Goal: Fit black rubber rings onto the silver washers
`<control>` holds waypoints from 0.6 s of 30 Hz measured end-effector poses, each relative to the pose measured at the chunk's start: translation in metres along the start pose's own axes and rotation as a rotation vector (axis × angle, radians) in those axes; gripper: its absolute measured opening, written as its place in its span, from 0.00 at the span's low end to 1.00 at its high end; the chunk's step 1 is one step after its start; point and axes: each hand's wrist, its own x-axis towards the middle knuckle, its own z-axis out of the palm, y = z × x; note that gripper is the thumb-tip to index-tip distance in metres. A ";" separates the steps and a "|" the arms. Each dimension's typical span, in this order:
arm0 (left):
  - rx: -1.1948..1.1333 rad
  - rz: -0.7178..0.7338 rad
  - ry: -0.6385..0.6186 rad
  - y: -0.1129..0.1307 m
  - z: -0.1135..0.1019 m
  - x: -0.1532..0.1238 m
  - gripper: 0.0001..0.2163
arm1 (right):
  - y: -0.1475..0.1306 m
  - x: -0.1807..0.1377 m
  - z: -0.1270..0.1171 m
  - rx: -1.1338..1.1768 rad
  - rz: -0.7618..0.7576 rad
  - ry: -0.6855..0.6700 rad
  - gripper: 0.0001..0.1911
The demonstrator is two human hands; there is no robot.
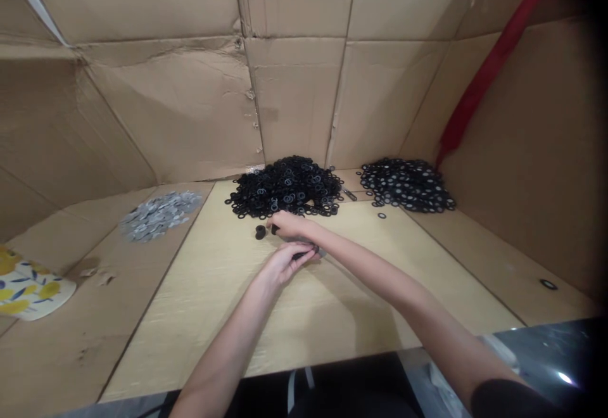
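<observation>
Both hands meet mid-tabletop [332, 304]: the left hand [285, 265] is curled around a small dark stack [304, 254], while the right hand [291, 224] pinches a black ring [274, 230]. Just beyond the right fingertips, the black ring pile [285, 187] is heaped.

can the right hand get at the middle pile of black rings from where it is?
Probably yes. The right hand lies on the board just short of the middle pile of black rings, with only bare board and a few stray rings between. The left hand sits nearer the person, out of the way.
</observation>
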 end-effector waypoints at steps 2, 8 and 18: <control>-0.005 0.011 0.008 0.000 -0.001 0.001 0.08 | -0.002 0.002 0.000 -0.004 0.007 -0.014 0.23; -0.026 0.030 0.038 0.003 -0.003 0.004 0.10 | -0.012 0.006 -0.007 -0.008 0.087 -0.096 0.19; -0.072 0.154 0.131 0.004 -0.012 0.011 0.07 | 0.017 -0.039 -0.017 0.177 0.194 0.268 0.16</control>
